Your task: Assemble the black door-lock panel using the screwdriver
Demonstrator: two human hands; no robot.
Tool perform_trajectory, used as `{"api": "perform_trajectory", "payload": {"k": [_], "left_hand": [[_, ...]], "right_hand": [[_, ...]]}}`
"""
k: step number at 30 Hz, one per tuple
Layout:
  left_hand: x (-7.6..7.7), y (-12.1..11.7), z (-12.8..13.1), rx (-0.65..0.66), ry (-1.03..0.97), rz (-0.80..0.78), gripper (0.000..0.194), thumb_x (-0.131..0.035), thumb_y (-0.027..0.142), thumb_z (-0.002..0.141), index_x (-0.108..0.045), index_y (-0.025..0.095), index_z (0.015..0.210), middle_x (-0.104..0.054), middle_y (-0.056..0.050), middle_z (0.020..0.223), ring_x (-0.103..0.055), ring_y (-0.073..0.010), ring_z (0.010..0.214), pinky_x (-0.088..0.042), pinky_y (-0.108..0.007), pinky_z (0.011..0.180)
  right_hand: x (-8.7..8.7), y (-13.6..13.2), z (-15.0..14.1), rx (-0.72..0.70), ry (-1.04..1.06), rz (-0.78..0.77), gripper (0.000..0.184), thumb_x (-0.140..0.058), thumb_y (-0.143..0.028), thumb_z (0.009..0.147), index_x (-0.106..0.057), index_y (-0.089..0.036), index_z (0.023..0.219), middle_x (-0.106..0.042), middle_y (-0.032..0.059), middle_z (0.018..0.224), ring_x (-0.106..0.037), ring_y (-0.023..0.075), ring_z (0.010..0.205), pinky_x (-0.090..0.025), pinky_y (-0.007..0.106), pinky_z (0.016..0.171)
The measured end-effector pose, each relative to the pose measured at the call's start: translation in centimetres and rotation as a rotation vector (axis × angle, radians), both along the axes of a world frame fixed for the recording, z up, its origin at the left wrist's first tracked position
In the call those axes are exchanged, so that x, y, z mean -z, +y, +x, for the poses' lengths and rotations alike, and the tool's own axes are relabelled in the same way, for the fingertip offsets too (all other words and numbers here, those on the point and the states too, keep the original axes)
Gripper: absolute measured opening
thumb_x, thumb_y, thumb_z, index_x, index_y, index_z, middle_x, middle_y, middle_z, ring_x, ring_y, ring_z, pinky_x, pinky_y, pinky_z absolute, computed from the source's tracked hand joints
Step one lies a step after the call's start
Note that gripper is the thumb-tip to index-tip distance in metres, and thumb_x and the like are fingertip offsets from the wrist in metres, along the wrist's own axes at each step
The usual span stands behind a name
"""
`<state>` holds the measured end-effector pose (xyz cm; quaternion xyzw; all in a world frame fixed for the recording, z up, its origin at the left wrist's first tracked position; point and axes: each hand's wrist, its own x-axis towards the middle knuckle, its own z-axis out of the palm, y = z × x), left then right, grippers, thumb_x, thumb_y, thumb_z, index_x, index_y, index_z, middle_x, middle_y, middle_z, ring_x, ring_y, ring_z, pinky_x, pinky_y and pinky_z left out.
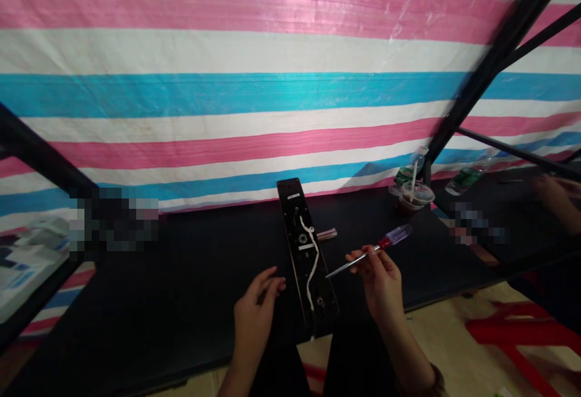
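The black door-lock panel (296, 223) lies at the table's (136, 306) front edge, a white cable (312, 282) loose along it. The right hand (384, 282) grips a purple-handled screwdriver (390, 238), tip just beside the panel; the left hand (256, 312) is empty, fingers apart from the panel.

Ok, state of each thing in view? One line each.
Black door-lock panel: flat on the table, back facing up
White cable: loose, winding along the panel
Screwdriver: held, tip at the panel's edge
Right hand: gripping the screwdriver
Left hand: empty, open, beside the panel
Plastic cup: lidded, straw in, dark liquid inside
Water bottle: standing behind the cup
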<state>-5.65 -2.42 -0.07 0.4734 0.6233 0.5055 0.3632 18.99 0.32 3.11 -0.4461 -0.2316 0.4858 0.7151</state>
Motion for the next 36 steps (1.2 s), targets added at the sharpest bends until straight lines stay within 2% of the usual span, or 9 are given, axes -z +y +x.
{"api": "perform_trajectory", "payload": {"k": [4,8,12,16,19,24,26,30,36], "left_hand": [[0.9,3.0,-4.6,-0.028,0.321,-0.012,0.029,-0.060,0.051,0.083,-0.063,0.022,0.089,-0.079,-0.005,0.081,-0.076,-0.0268,0.078,-0.059,-0.038,0.075],[1.0,5.4,-5.7,0.084,0.585,0.106,0.033,-0.054,0.052,0.088,-0.066,0.023,0.080,-0.074,-0.006,0.083,-0.072,-0.0255,0.079,-0.056,-0.037,0.076],[1.8,7.1,-5.4,0.097,0.775,0.222,0.040,-0.049,0.053,0.092,-0.072,0.021,0.081,-0.070,-0.010,0.090,-0.065,-0.0276,0.086,-0.053,-0.042,0.082],[2.9,7.8,-5.9,0.132,0.816,0.168,0.042,-0.048,0.051,0.094,-0.077,0.021,0.085,-0.070,-0.011,0.091,-0.063,-0.0294,0.088,-0.051,-0.046,0.086],[2.5,7.3,-6.0,0.083,0.791,0.175,0.044,-0.049,0.053,0.092,-0.078,0.020,0.093,-0.071,-0.012,0.095,-0.063,-0.0301,0.090,-0.051,-0.047,0.088],[0.9,3.6,-2.2,-0.066,0.584,0.189,0.043,-0.047,0.050,0.095,-0.077,0.019,0.103,-0.071,-0.011,0.103,-0.066,-0.0280,0.097,-0.054,-0.044,0.091],[1.1,1.6,0.5,0.008,0.439,0.160,0.041,-0.047,0.046,0.096,-0.074,0.020,0.113,-0.072,-0.011,0.110,-0.069,-0.0263,0.102,-0.055,-0.042,0.093],[2.8,-1.1,4.8,0.072,0.246,0.155,0.045,-0.042,0.037,0.100,-0.062,0.019,0.135,-0.065,-0.012,0.135,-0.061,-0.0248,0.127,-0.048,-0.042,0.109],[3.3,-0.8,5.6,0.005,0.069,0.117,0.047,-0.038,0.039,0.102,-0.058,0.020,0.140,-0.063,-0.012,0.140,-0.057,-0.0248,0.133,-0.045,-0.043,0.113]], "right_hand": [[2.2,1.7,4.9,0.054,-0.644,-0.143,0.039,-0.070,-0.058,0.080,-0.062,-0.021,0.073,-0.057,-0.0022,0.050,-0.053,0.0165,0.042,-0.036,0.026,0.042],[4.4,3.5,7.1,-0.074,-1.339,-0.234,0.027,-0.059,-0.041,0.089,-0.063,-0.022,0.070,-0.063,0.0029,0.059,-0.059,0.0197,0.054,-0.036,0.029,0.053],[5.7,4.9,6.8,-0.163,-1.626,-0.359,0.015,-0.056,-0.028,0.093,-0.066,-0.021,0.083,-0.069,0.0059,0.074,-0.064,0.0198,0.065,-0.038,0.027,0.058],[5.2,6.0,6.0,-0.122,-1.653,-0.212,0.011,-0.060,-0.026,0.093,-0.068,-0.019,0.094,-0.068,0.0112,0.095,-0.066,0.0240,0.085,-0.049,0.032,0.077],[3.7,7.2,3.6,-0.082,-1.506,0.007,0.021,-0.060,-0.029,0.094,-0.069,-0.017,0.107,-0.066,0.0131,0.104,-0.065,0.0274,0.097,-0.051,0.040,0.090],[1.3,12.1,-3.3,-0.274,-1.192,0.449,0.045,-0.064,-0.031,0.093,-0.060,-0.024,0.137,-0.057,0.0136,0.135,-0.056,0.0268,0.127,-0.044,0.043,0.110],[1.0,14.5,-5.3,-0.324,-1.183,0.531,0.043,-0.067,-0.027,0.091,-0.064,-0.024,0.133,-0.050,0.0144,0.146,-0.048,0.0289,0.137,-0.037,0.046,0.116],[0.9,16.9,-6.5,-0.374,-1.158,0.601,0.015,-0.066,-0.019,0.089,-0.078,-0.023,0.098,-0.050,0.0109,0.151,-0.045,0.0290,0.141,-0.035,0.047,0.118],[-2.0,13.3,-6.3,-0.313,-1.048,0.746,0.022,-0.050,-0.024,0.099,-0.072,-0.023,0.102,-0.063,0.0119,0.139,-0.041,0.0260,0.146,-0.037,0.049,0.118]]}}
